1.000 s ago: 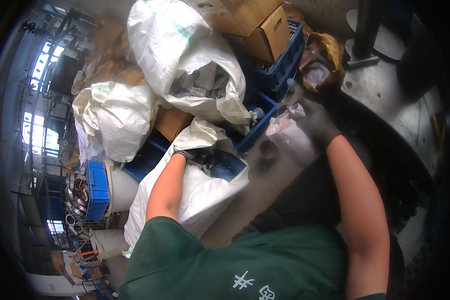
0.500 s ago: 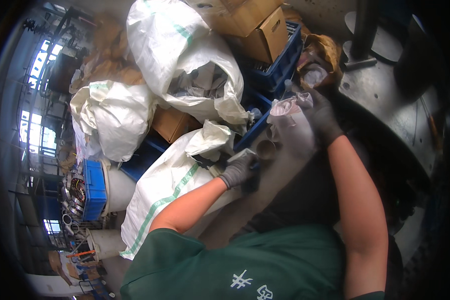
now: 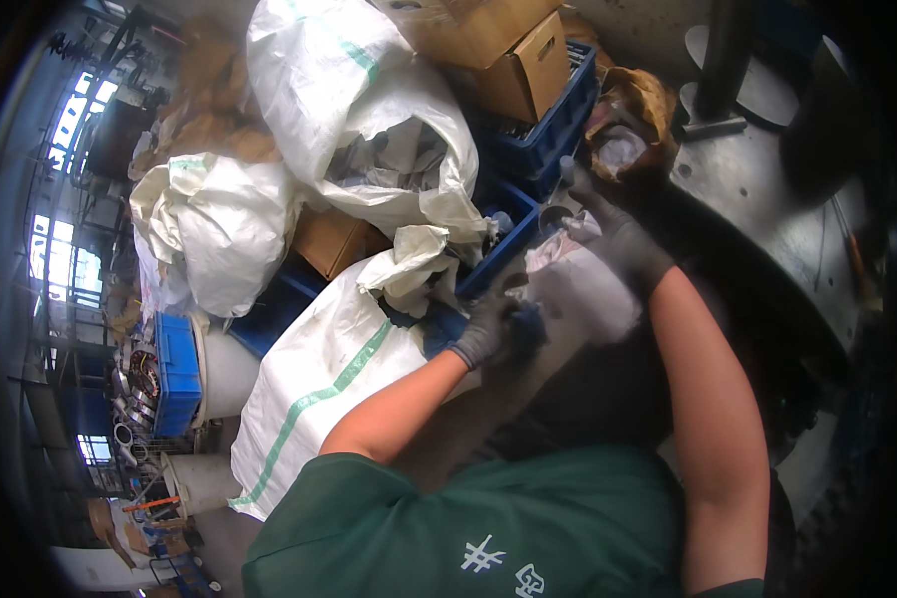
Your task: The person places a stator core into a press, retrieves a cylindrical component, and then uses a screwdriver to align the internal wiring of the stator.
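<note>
A crumpled whitish-pink bag (image 3: 580,289) is held up in front of me, blurred by motion. My right hand (image 3: 623,239), in a dark grey glove, is closed on its upper right side, with part of the grip hidden. My left hand (image 3: 490,324), in the same kind of glove, is close to the left side of the bag. Its fingers curl and are smeared, so whether it holds anything does not show. Just left of this hand lies the open mouth of a large white woven sack (image 3: 334,374) with a green stripe.
Behind are an open white sack (image 3: 369,110) with greyish contents, another white sack (image 3: 209,234), blue crates (image 3: 513,244), and stacked cardboard boxes (image 3: 513,80). A brown paper bag (image 3: 643,115) stands near a metal plate (image 3: 757,209) at right. At left is a blue bin (image 3: 177,374).
The whitish-pink bag has come down and tilted toward my left hand. My left hand has moved right, and the pale object at its fingers no longer shows clearly. My right hand has shifted slightly left.
</note>
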{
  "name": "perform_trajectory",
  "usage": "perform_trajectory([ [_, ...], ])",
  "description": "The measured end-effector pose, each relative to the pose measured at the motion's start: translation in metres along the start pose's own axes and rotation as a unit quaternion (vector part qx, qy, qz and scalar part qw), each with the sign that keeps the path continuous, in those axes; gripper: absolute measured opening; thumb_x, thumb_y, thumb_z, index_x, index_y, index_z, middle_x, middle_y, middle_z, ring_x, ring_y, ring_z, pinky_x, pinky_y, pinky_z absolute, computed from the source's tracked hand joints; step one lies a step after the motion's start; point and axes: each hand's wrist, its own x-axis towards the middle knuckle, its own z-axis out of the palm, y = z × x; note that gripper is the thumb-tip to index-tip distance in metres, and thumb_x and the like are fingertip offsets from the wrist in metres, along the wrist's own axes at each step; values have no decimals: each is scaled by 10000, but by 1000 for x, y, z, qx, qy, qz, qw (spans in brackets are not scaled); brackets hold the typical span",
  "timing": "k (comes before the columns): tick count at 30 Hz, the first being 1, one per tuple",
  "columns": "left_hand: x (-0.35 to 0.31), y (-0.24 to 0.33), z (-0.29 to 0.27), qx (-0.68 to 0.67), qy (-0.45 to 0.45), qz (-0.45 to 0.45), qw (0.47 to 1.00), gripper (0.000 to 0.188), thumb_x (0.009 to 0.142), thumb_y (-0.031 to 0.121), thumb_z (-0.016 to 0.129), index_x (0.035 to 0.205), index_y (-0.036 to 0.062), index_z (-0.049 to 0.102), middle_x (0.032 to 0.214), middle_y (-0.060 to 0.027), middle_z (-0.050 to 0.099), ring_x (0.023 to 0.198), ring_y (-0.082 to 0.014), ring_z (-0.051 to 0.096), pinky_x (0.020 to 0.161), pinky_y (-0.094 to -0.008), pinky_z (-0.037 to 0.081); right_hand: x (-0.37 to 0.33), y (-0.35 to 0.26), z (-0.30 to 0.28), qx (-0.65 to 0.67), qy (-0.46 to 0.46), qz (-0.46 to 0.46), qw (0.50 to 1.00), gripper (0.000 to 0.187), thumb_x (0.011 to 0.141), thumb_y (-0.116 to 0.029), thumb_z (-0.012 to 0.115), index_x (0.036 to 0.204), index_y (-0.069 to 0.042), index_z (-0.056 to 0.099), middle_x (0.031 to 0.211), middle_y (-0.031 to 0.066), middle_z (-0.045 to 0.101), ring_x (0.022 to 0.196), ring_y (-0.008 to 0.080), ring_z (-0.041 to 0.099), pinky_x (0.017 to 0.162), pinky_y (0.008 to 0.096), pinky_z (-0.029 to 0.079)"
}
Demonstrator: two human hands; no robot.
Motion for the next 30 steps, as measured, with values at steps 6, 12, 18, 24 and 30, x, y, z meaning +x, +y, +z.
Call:
perform_trajectory([
  [6, 38, 40, -93, -562, 66, -27, 824, 245, 847, -17, 673, 1085, 40, 677, 1028, -42, 697, 977, -139, 639, 905, -304, 525, -17, -84, 22, -172, -260, 60, 948, 779, 820, -324, 774, 1510, -124, 473, 1267, 269, 656, 1178, 399, 649, 1007, 421, 506],
  [12, 47, 2, -62, -724, 32, -152, 672, 274, 930, 93, 658, 1192, 15, 635, 1031, -59, 677, 939, -147, 650, 859, -300, 545, -14, -85, 13, -212, -95, 135, 963, 452, 804, -273, 758, 1204, -67, 716, 1068, 252, 722, 1026, 376, 709, 941, 422, 537],
  [18, -17, -113, -6, -116, 194, -326, 918, 428, 858, 88, 725, 1265, 16, 613, 1062, -77, 680, 971, -188, 661, 878, -322, 547, 1, -57, 14, -117, 86, 92, 985, 449, 833, -241, 779, 1236, -60, 696, 1053, 241, 728, 980, 361, 722, 889, 418, 546],
  [24, -27, -165, -66, -347, 247, -355, 832, 426, 839, 90, 745, 1242, 9, 635, 1074, -89, 693, 982, -197, 670, 885, -328, 549, 10, -38, 13, -4, 145, 77, 986, 423, 863, -192, 777, 1253, -58, 685, 1008, 193, 740, 925, 258, 724, 861, 367, 547],
  [30, -27, -160, -80, -421, 218, -353, 806, 424, 821, 93, 766, 1220, 2, 656, 1086, -101, 707, 993, -205, 679, 892, -333, 552, 15, -30, 0, 85, 204, 51, 974, 423, 882, -160, 779, 1265, -24, 663, 1034, 126, 735, 937, 175, 684, 851, 326, 543],
])
